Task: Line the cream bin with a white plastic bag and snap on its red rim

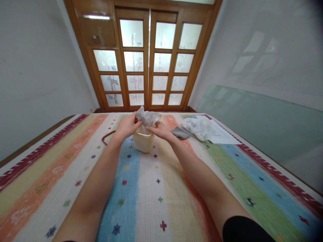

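Observation:
A small cream plastic bin (pixel 143 144) stands upright on the striped cloth, straight ahead of me. Out of its top rises a thin whitish plastic bag (pixel 148 118), crumpled and partly see-through. My left hand (pixel 128 127) pinches the bag at the left side of the rim. On the right side, my right hand (pixel 161 130) has thumb and fingers closed on the bag's edge. Whatever lies inside the bin is hidden by the bag and my hands. A brown curved handle or loop (pixel 107 137) lies left of the bin, partly behind my left wrist.
Right of the bin lie a grey cloth piece (pixel 180 133), a bunched white plastic bag (pixel 198 127) and a white paper sheet (pixel 222 134). The striped cloth (pixel 148 201) covers the table or bed. Wooden glass-paned doors (pixel 148 57) stand beyond, a pale green panel (pixel 252 114) along the right wall.

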Tool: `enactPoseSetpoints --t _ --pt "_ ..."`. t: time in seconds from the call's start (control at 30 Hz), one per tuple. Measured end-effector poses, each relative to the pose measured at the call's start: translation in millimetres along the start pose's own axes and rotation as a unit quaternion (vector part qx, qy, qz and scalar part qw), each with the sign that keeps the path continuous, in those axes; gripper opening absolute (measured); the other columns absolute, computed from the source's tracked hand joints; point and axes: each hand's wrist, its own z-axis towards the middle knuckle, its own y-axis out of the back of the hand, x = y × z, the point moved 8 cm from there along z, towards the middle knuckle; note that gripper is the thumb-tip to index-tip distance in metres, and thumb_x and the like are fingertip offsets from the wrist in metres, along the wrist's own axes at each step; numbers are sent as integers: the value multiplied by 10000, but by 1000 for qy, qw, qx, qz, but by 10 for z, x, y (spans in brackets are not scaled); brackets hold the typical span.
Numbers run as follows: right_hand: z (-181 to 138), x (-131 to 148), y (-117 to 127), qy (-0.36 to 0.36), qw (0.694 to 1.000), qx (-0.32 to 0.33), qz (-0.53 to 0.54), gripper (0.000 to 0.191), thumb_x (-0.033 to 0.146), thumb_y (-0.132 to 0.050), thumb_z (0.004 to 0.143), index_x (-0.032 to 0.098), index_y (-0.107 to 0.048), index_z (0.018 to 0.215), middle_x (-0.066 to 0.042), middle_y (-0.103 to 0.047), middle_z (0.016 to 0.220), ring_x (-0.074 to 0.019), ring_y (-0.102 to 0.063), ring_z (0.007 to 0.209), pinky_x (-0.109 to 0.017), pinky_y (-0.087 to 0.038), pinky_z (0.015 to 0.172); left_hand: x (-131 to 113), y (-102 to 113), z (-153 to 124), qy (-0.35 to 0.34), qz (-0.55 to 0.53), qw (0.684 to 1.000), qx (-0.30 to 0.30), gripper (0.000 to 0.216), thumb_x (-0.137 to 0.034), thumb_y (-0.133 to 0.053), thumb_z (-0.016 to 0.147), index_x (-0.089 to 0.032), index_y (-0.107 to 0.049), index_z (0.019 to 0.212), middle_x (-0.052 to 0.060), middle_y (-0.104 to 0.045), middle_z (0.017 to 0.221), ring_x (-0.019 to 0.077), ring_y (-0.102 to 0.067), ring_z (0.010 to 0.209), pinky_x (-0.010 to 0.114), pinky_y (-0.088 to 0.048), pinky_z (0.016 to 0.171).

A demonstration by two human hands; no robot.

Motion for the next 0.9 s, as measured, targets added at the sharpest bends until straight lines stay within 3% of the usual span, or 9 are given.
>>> enactPoseSetpoints --t 0.13,0.3,0.4,0.53,0.6,0.7,0.8,0.9 --pt "25 10 161 25 998 -55 30 499 549 -674 847 182 -695 1184 -109 -735 1213 -299 -658 1157 -444 -512 1025 107 -11 34 -8 -7 1000 -7 183 -285 -565 888 -199 -699 979 76 -761 941 262 -696 865 339 -501 759" --pt "21 -80 585 17 964 -246 97 527 657 -366 979 206 -637 950 -81 -700 994 -214 -641 942 -345 -534 854 57 -142 18 -78 -46 994 66 308 -154 -512 798 -215 -750 983 58 -785 1020 254 -706 945 333 -519 826" --pt "100 -171 569 -14 970 -206 133 430 626 -510 924 212 -626 919 -40 -673 905 -185 -616 851 -310 -526 787 58 -186 19 -77 -49 992 83 396 -109 -491 761 -227 -784 1000 53 -797 1028 254 -715 957 334 -527 856" --pt "160 -233 442 -36 985 -127 113 317 457 -643 817 214 -654 1021 -7 -689 903 -181 -619 847 -307 -519 797 85 -209 46 -56 -15 995 80 335 -130 -506 796 -228 -793 940 64 -799 980 270 -718 943 361 -532 878" --pt "154 -180 418 -15 990 -119 69 293 366 -613 799 213 -664 1044 -7 -705 932 -187 -625 857 -307 -508 808 99 -135 62 -40 0 999 35 309 -141 -508 818 -221 -775 950 75 -791 1007 274 -708 984 377 -527 919" --pt "116 -46 386 17 993 -113 -30 268 301 -577 793 219 -676 1028 1 -704 907 -192 -617 839 -304 -485 796 87 103 43 -14 -32 996 -85 369 -122 -462 842 -204 -715 1098 84 -763 1123 259 -683 1077 384 -511 992" --pt "57 75 364 31 986 -126 -101 195 306 -575 817 224 -661 972 -1 -683 858 -204 -607 830 -307 -467 786 -56 279 -19 -47 -103 983 -146 408 -101 -412 854 -190 -656 1169 78 -731 1177 215 -662 1117 348 -495 1036" --pt "16 156 294 59 983 -129 -119 174 297 -560 839 226 -648 971 -17 -693 895 -216 -622 867 -306 -461 781 -289 265 -65 -122 -107 981 -107 358 -184 -457 912 -190 -638 1220 80 -700 1242 218 -625 1179 355 -464 1081"
